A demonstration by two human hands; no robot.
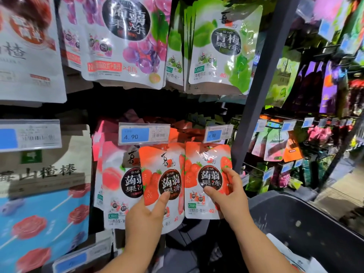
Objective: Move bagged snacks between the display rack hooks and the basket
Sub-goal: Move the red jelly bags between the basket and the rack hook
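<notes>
Two strawberry jelly bags hang side by side on the rack under blue 4.90 price tags. My left hand [144,215] grips the lower part of the left strawberry bag [161,170], thumb across its front. My right hand [229,196] pinches the right strawberry bag [201,160], thumb on the front and fingers around its right edge. A peach-flavour bag [114,180] hangs just left of them. The dark basket [299,223] sits at the lower right, below my right arm, with a white bag [289,253] lying in it.
Purple grape bags [122,40] and green plum bags [220,50] hang on the row above. A dark rack post [258,85] rises right of the strawberry bags. Large hawthorn and lollipop bags [39,217] fill the left. More racks of snacks stand at the far right.
</notes>
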